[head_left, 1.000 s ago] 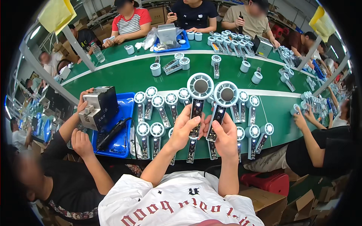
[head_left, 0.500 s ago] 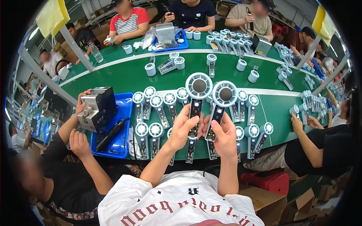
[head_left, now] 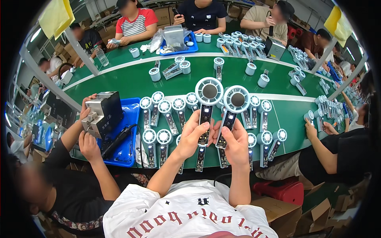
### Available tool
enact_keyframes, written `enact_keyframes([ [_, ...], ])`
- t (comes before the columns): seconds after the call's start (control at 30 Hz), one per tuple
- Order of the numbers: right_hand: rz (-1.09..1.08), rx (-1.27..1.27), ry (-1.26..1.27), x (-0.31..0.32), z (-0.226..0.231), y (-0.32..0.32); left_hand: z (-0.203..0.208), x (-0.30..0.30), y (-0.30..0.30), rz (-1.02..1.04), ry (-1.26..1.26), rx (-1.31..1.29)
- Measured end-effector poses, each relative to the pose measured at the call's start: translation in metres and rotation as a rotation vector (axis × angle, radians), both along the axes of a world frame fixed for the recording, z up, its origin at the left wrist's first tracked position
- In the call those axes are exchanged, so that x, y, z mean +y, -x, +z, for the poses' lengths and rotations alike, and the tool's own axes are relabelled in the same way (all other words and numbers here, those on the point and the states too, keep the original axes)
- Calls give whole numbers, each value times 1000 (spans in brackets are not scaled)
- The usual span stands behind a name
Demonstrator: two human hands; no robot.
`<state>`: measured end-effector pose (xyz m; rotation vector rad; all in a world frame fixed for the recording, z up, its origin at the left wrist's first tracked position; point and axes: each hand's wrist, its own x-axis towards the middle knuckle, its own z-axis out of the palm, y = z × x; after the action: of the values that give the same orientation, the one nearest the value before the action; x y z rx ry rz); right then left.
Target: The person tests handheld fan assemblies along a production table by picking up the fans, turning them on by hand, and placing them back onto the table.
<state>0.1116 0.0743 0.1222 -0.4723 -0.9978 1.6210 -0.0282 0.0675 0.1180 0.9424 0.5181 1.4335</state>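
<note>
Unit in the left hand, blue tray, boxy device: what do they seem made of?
Unit: likely satin plastic head, from moulded-looking pale spokes; its dark strip resembles circuit board, dotted with components.
Blue tray: probably glossy plastic, from its smooth sheen.
Boxy device: apparently metal, with silvery face and crisp edges; coated plastic possible.

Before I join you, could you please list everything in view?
Table: one run, green, across the middle
Held fans: two, pale blue, centre
Loose fans: many, pale blue, on table
Trays: at least two, blue, near left and far
Metal boxes: at least three, grey and black, trays and far table
Tool: one, black, near tray
Bottle: one, clear, far left
Sheets: two, yellow, upper left and right
Stool: one, red, lower right
Cardboard boxes: several, brown, lower right
Co-workers: several, mixed clothing, around table
Shirt: one, white, lower edge
Left hand: one, bare, holding left fan
Right hand: one, bare, holding right fan
</note>
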Motion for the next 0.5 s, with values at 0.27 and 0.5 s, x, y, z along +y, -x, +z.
enact_keyframes([
  [0.27,-33,-10,-5,0,0,0,0,1,-1,-14,-14,5],
  [0.5,-1,19,2,0,-1,-1,0,1,-1,-6,-13,-73],
])
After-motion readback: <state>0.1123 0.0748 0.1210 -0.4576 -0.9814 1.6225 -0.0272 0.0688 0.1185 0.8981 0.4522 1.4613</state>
